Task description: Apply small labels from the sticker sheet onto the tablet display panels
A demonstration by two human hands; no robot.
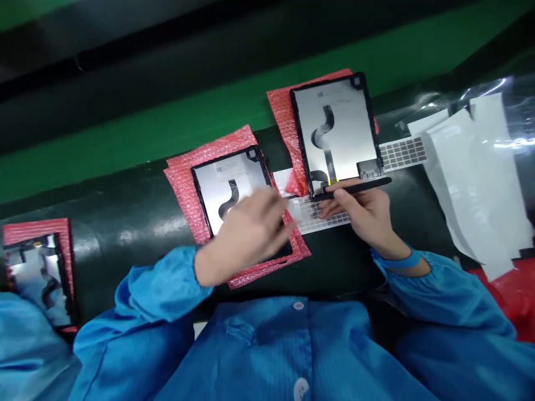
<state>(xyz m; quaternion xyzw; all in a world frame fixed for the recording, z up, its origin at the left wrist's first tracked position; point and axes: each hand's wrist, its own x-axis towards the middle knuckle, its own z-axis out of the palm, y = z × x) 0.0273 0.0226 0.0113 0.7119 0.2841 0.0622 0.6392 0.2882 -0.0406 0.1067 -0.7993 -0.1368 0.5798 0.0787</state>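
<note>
Item count: two hands, three display panels, three red backing sheets, one pen-shaped tool, one grid-printed sheet.

The right hand [361, 217] holds the black pen-shaped tool [357, 188]. Its fingers [334, 207] are together, clamped on the shaft. The tool lies along the lower edge of the upper panel [334, 131], beside two small yellow marks [330, 181]. This panel sits at 12 o'clock from the right hand, silver face up, with a black frame and a dark S-shaped ribbon, on red bubble wrap [282, 106].

The left hand [244, 236] is blurred and lies over the lower panel [225, 192], which rests on a second sheet of red bubble wrap [186, 184]. Whether its fingers [267, 203] are apart or together, or touch the panel, cannot be determined.

The grid-printed sheet [321, 216] lies under the right-hand fingers and appears again at 2 o'clock beyond the upper panel. White film strips [472, 178] lie further out at 2 o'clock, on clear plastic [497, 94].

The third panel [39, 273], on a red backing sheet [33, 231], lies at the frame's left edge, at 9 o'clock from the left hand. Dark worktop [125, 234] separates it from the lower panel. The worktop's far edge meets a green band [146, 167] at 12 o'clock.
</note>
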